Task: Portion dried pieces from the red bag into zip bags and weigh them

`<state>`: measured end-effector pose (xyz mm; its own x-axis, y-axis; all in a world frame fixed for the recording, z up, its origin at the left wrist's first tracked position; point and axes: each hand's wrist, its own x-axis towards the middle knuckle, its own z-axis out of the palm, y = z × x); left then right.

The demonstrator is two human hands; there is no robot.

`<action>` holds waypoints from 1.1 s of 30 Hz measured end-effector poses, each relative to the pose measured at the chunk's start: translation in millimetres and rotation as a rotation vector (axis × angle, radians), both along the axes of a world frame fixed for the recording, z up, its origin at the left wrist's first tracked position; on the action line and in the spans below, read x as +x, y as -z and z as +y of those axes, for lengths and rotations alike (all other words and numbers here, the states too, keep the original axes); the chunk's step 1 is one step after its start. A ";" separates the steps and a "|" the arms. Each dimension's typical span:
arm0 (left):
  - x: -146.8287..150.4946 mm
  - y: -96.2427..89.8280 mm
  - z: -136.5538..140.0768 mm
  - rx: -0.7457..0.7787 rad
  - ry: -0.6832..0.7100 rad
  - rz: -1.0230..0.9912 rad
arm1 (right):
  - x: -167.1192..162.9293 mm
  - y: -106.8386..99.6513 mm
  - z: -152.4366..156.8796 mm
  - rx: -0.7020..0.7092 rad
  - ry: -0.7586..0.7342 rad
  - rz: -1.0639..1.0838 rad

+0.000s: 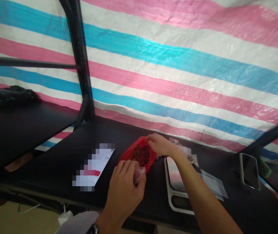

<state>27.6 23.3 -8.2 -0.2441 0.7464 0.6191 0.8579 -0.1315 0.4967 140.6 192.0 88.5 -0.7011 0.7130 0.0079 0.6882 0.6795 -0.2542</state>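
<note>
In the head view, the left hand (125, 183) has its thumb and fingers closed around a small clear plastic bag (139, 173), most of it hidden by the grip. Just beyond those fingers is a thin red plastic bag (126, 155), its mouth spread open over a heap of small reddish-brown pieces (141, 154). The right hand (158, 144) pinches the far rim of this red bag, across the opening from the left hand's grip.

Left of the left grip, well apart from it, a flat white rectangle (106, 158), partly pixelated, lies on the black tabletop (63, 162). Right of the left grip, under the right forearm, is a white digital scale with a silver plate (174, 170). Small filled clear packets (181, 148) lie just right of the right hand; flat clear plastic sleeves (214, 185) lie further right and nearer. Farthest right of both grips is a dark-screened phone with a pale edge (249, 170).
</note>
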 end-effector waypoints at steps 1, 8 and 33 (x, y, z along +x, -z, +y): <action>-1.7 -0.7 0.7 0.008 -0.013 -0.044 | -0.6 -1.3 -3.3 0.003 -0.021 0.051; -1.9 10.4 9.6 -0.090 -0.111 -0.160 | -30.9 43.5 -17.4 0.063 0.029 0.164; 1.2 32.7 25.0 0.010 -0.051 -0.219 | -9.9 55.7 -22.6 -0.248 0.034 0.428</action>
<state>28.8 48.3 -40.9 -0.4106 0.7240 0.5543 0.7355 -0.0963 0.6706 130.7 169.4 32.8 -0.6483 0.7523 0.1173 0.5078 0.5420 -0.6696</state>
